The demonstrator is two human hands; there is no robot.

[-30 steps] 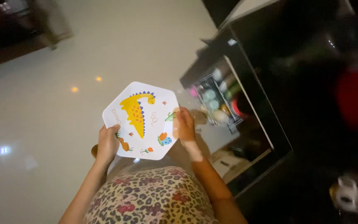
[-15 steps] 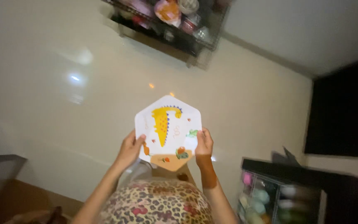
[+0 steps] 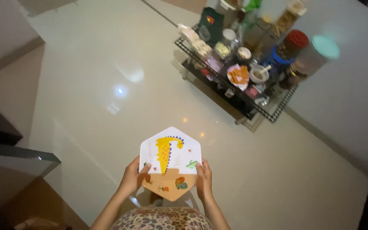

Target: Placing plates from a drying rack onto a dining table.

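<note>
Now hands [image 3: 169, 181] hold plate [image 3: 171, 158] facing rack [image 3: 243, 81].

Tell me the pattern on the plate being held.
White hexagonal plate with a yellow dinosaur, purple spikes and small plant drawings; head view.

Plate: white six-sided plate [image 3: 170, 158] with a yellow dinosaur picture, held level over a glossy pale floor [image 3: 86, 93].
Hands: left hand [image 3: 133, 176] and right hand [image 3: 204, 181] grip opposite edges.
Beyond: low rack [image 3: 239, 91] crowded with jars and containers, well apart.
</note>
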